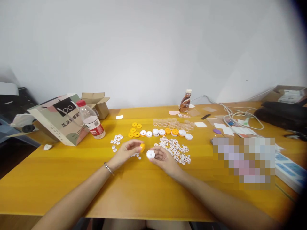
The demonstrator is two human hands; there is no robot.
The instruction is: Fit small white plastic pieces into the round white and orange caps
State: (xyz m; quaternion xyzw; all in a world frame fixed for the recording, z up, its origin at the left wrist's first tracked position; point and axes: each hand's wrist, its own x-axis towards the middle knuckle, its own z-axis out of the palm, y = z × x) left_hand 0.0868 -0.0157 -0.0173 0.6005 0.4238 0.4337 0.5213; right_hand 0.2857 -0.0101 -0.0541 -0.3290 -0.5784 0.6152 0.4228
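Looking down at the table (72,179), you have both hands out over its middle, close together but not touching. Your left hand (128,150) is curled, its fingertips pinching a yellow disc (142,147) on edge, just above the tabletop. Your right hand (163,158) lies palm up and half cupped, with thumb and fingers gripping a white disc (150,154) whose flat face turns toward you. The two discs sit just beside each other, a small gap between them. A bracelet (108,167) circles your left wrist.

Small white bits (116,139) lie scattered just beyond your left hand, and a few more show under it. A heap of white lattice pieces (176,150) lies just beyond your right hand. Farther back runs a row of discs (163,132), yellow and white, with clear rings (172,122) behind it.

At the left, a water bottle (92,123) with a red cap stands before a paper bag (59,119) lying on its side, and an open box (97,103) sits behind them. A brown bottle (185,100) stands near the wall, and cables (235,116) trail over the right side.
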